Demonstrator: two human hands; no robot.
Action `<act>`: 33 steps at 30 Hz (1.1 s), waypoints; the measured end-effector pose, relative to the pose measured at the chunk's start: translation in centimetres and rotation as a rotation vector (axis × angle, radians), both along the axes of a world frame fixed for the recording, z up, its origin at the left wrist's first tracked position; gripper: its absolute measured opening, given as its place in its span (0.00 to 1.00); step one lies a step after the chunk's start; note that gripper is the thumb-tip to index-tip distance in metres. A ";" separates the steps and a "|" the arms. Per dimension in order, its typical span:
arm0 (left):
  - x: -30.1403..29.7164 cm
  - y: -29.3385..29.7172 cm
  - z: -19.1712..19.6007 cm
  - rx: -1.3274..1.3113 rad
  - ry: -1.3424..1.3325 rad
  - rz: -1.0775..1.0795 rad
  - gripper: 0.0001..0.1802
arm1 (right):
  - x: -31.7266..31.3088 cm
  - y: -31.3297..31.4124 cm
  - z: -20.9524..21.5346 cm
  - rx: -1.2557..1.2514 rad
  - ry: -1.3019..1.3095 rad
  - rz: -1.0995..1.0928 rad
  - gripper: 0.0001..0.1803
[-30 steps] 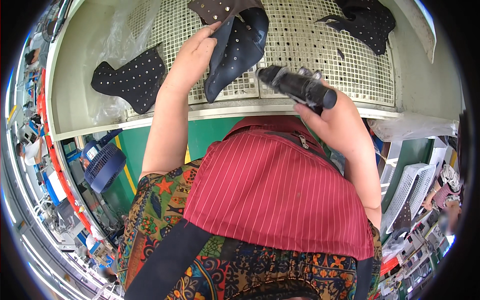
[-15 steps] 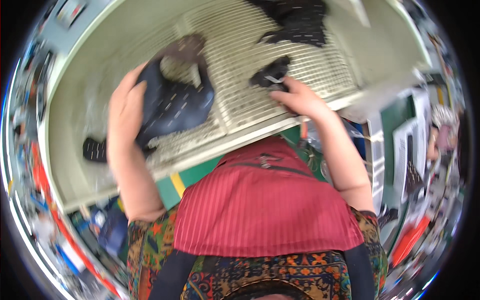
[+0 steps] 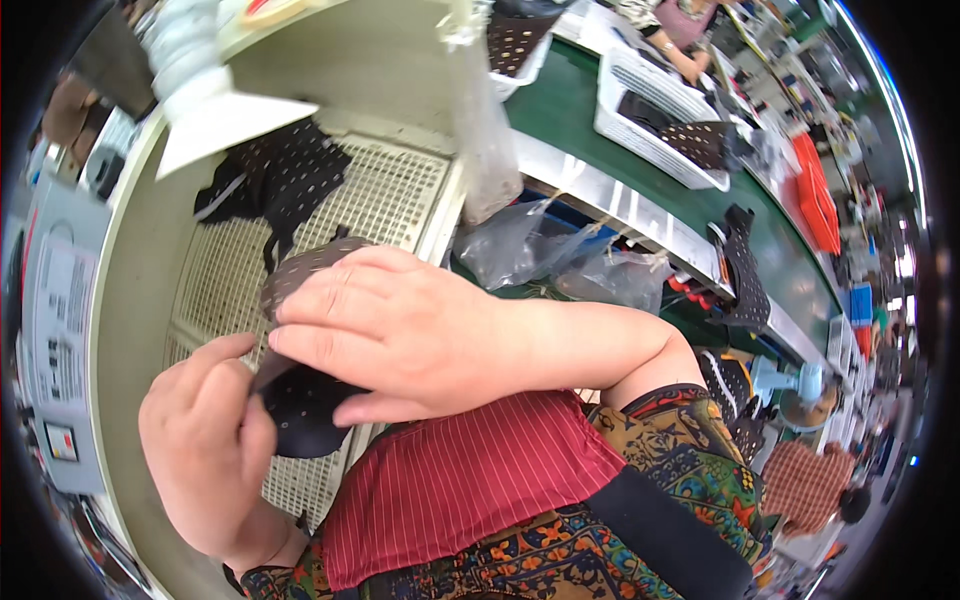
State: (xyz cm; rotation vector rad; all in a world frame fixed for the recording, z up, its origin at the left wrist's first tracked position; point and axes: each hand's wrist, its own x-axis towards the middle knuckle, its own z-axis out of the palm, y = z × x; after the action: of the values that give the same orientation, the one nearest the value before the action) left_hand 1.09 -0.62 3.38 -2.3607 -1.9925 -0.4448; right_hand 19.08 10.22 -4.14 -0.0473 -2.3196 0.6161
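A dark bra (image 3: 310, 405) with moulded cups is between my hands, low over the grid. One cup shows a smooth black face and the other a brown dotted one. My right hand (image 3: 390, 330) lies across it from the right, its fingers bent over the cups and its thumb below. At the bra's left edge, my left hand (image 3: 210, 440) grips with curled fingers and thumb. Part of the bra is hidden beneath the right hand. Beyond it, another black dotted garment (image 3: 275, 175) with straps lies crumpled on the grid.
A pale bin with a slatted grid floor (image 3: 400, 195) surrounds my hands. A white nozzle-like fitting (image 3: 195, 100) hangs at upper left. Clear plastic bags (image 3: 530, 240) hang at the bin's right side. Past them runs a green conveyor (image 3: 570, 110) with a white basket (image 3: 640, 105); other people sit further off.
My view has swung to the right. My right hand has come across to the bra beside my left hand. The small black piece it held before no longer shows separately.
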 end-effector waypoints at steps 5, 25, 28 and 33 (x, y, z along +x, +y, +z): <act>4.2 5.4 -0.2 0.171 0.037 -0.342 0.09 | 3.8 1.1 0.3 0.275 -0.027 -0.433 0.14; 7.7 6.7 -16.3 -0.063 -0.574 0.291 0.25 | 36.4 35.0 -1.9 -0.074 0.030 -1.617 0.18; 9.5 6.6 -18.3 -0.084 -0.761 0.410 0.24 | 37.7 39.6 -5.0 0.106 0.074 -1.554 0.21; 12.9 9.1 -19.1 -0.162 -0.600 0.439 0.20 | 41.5 43.2 -10.6 -0.349 0.038 -1.542 0.28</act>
State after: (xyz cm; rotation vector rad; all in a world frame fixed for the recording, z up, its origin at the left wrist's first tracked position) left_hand 13.95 8.43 -15.74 -1.9067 -2.7964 -1.0951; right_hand 60.58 53.40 -14.71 -1.7191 -1.4377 0.1468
